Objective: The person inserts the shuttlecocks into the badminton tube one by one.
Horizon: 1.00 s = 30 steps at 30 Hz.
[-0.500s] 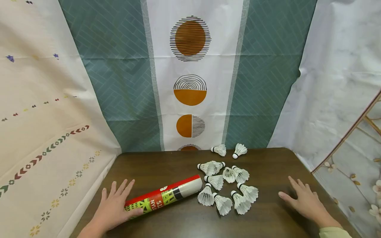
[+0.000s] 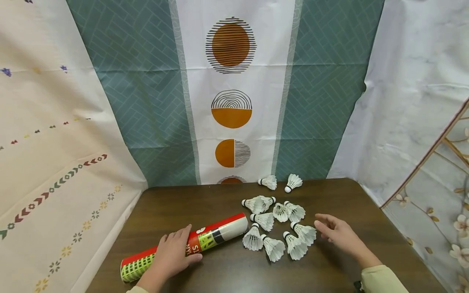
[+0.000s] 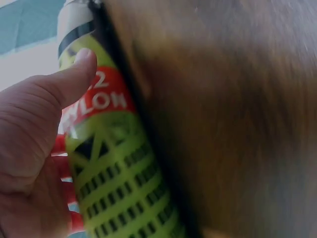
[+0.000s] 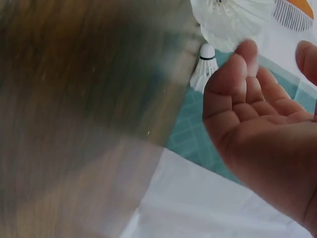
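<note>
A red, yellow-green and white shuttlecock tube (image 2: 229,229) lies at a slant on the left half of the table. Across its middle my left hand (image 2: 171,253) holds it, the thumb on the near side. In the left wrist view, the thumb lies over the printed label of the tube (image 3: 121,173), and the other fingers are partly hidden behind it. My right hand (image 2: 338,235) hovers with loosely bent fingers just right of a white shuttlecock (image 2: 305,234). Seen from the right wrist, that hand (image 4: 262,119) has nothing between fingers and thumb; a shuttlecock (image 4: 230,22) is beyond its fingertips.
Several white shuttlecocks lie grouped right of the tube's white end, among them a front one (image 2: 274,248). Two more, a left one (image 2: 268,182) and a right one (image 2: 294,182), lie near the back edge of the brown table (image 2: 183,199). Patterned cloth (image 2: 146,101) hangs behind.
My left hand has moved right along the tube, from its left end onto its middle. The right hand has moved left, close to the shuttlecocks, its fingers more bent. The view has shifted slightly.
</note>
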### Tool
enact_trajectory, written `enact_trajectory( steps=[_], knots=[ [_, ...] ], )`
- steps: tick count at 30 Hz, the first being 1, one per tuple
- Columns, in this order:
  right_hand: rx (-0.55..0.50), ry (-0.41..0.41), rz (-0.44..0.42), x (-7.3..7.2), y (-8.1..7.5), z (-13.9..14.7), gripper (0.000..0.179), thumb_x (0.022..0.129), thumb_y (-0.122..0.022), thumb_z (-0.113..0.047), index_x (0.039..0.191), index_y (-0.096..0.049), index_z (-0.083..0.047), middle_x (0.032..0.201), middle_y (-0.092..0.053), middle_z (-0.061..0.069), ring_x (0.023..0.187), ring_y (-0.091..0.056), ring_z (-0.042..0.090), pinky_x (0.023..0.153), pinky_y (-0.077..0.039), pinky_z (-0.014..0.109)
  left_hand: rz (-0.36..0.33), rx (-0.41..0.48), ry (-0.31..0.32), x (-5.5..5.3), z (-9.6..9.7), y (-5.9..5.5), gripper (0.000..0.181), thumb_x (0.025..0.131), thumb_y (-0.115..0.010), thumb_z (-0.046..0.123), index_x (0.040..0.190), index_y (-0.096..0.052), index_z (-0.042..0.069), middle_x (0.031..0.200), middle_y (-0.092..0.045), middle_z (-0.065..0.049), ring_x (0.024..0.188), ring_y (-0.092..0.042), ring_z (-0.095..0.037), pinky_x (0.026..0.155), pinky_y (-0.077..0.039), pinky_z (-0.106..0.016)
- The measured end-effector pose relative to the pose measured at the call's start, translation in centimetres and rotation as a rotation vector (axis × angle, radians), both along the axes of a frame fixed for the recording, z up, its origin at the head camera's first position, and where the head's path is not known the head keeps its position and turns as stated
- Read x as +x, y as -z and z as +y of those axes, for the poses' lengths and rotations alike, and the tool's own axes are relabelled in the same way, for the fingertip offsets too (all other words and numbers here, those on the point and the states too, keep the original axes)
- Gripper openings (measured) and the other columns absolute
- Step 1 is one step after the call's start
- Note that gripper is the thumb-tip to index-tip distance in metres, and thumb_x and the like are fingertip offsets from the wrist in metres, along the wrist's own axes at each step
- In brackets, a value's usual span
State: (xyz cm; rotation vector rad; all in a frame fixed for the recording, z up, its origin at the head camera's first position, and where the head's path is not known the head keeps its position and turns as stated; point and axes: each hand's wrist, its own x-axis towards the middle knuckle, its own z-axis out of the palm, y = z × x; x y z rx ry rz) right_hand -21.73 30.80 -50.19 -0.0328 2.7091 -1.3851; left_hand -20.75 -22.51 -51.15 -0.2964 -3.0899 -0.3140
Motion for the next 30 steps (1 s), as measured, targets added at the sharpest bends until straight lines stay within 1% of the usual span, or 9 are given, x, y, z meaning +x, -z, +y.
enact_trajectory(
  steps=[5, 9, 11, 15, 20, 21, 23, 27, 30],
  knots=[
    [-0.005, -0.022, -0.022, 0.0, 0.5, -0.9, 0.052, 0.108, -0.064, -0.035, 0.144, -0.062, 0.002, 0.095, -0.072, 0.011, 0.077, -0.063, 0.014, 0.065, -0.053, 0.027, 0.073, -0.043, 0.002, -0.3, 0.8, 0.7, 0.098, 0.076, -0.090, 0.062, 0.147, -0.055, 0.004, 0.130, -0.070, -0.015, 0.114, -0.065, -0.037, 0.097, -0.050, -0.065],
    [-0.071, -0.098, -0.039, 0.0, 1.0, -1.4, 0.048, 0.110, -0.061, -0.032, 0.140, -0.063, 0.004, 0.095, -0.073, 0.013, 0.069, -0.061, 0.013, 0.061, -0.052, 0.027, 0.116, -0.066, -0.018, -0.4, 0.9, 1.0, 0.092, 0.073, -0.092, 0.061, 0.141, -0.059, 0.007, 0.121, -0.071, -0.011, 0.106, -0.064, -0.031, 0.089, -0.050, -0.059],
    [-0.081, -0.097, -0.045, 0.0, 1.1, -1.5, 0.049, 0.110, -0.060, -0.034, 0.141, -0.063, 0.004, 0.100, -0.075, 0.013, 0.071, -0.061, 0.013, 0.062, -0.052, 0.027, 0.121, -0.070, -0.018, -0.5, 0.8, 1.1, 0.091, 0.072, -0.093, 0.061, 0.138, -0.060, 0.008, 0.118, -0.071, -0.010, 0.103, -0.064, -0.030, 0.086, -0.050, -0.057],
    [-0.048, 0.010, -0.049, 0.0, 1.0, -1.8, 0.053, 0.109, -0.061, -0.040, 0.141, -0.065, 0.001, 0.104, -0.075, 0.014, 0.077, -0.063, 0.014, 0.067, -0.053, 0.028, 0.120, -0.068, -0.022, -0.7, 0.8, 1.3, 0.090, 0.069, -0.095, 0.060, 0.136, -0.061, 0.010, 0.116, -0.070, -0.009, 0.102, -0.063, -0.030, 0.084, -0.050, -0.056],
    [0.111, 0.164, 0.061, -0.1, 0.8, -2.1, 0.043, 0.105, -0.069, -0.041, 0.130, -0.076, -0.007, 0.124, -0.078, 0.014, 0.110, -0.073, 0.026, 0.083, -0.058, 0.034, 0.111, -0.039, -0.035, -0.8, 0.7, 1.3, 0.084, 0.067, -0.098, 0.054, 0.132, -0.063, 0.013, 0.114, -0.071, -0.008, 0.101, -0.063, -0.029, 0.085, -0.049, -0.056],
    [0.121, 0.193, 0.086, -0.1, 0.7, -2.2, 0.040, 0.103, -0.071, -0.039, 0.126, -0.078, -0.008, 0.125, -0.079, 0.015, 0.111, -0.073, 0.026, 0.083, -0.057, 0.033, 0.119, -0.031, -0.037, -0.8, 0.6, 1.2, 0.083, 0.067, -0.099, 0.051, 0.132, -0.063, 0.014, 0.114, -0.071, -0.007, 0.102, -0.063, -0.029, 0.086, -0.048, -0.056],
    [0.110, 0.247, 0.121, 0.0, 0.4, -2.3, 0.036, 0.101, -0.075, -0.038, 0.122, -0.080, -0.009, 0.122, -0.080, 0.014, 0.106, -0.073, 0.018, 0.080, -0.056, 0.029, 0.137, -0.015, -0.042, -0.6, 0.6, 0.9, 0.082, 0.066, -0.100, 0.047, 0.131, -0.063, 0.014, 0.115, -0.072, -0.008, 0.104, -0.063, -0.030, 0.088, -0.047, -0.057],
    [-0.014, 0.345, 0.211, 0.2, -0.5, -3.3, 0.031, 0.098, -0.080, -0.030, 0.117, -0.080, -0.006, 0.104, -0.082, 0.009, 0.082, -0.065, -0.001, 0.068, -0.052, 0.020, 0.212, 0.048, -0.055, -0.2, 0.6, 0.3, 0.083, 0.065, -0.103, 0.038, 0.134, -0.062, 0.013, 0.124, -0.071, -0.010, 0.112, -0.062, -0.035, 0.096, -0.044, -0.062],
    [-0.134, 0.370, 0.272, 0.4, -1.6, -5.2, 0.025, 0.096, -0.082, -0.022, 0.114, -0.079, -0.004, 0.094, -0.079, 0.002, 0.076, -0.064, -0.003, 0.067, -0.053, 0.019, 0.267, 0.111, -0.052, 0.1, 0.9, -0.3, 0.086, 0.064, -0.104, 0.032, 0.136, -0.061, 0.012, 0.129, -0.070, -0.011, 0.118, -0.059, -0.037, 0.103, -0.040, -0.066]
  ],
)
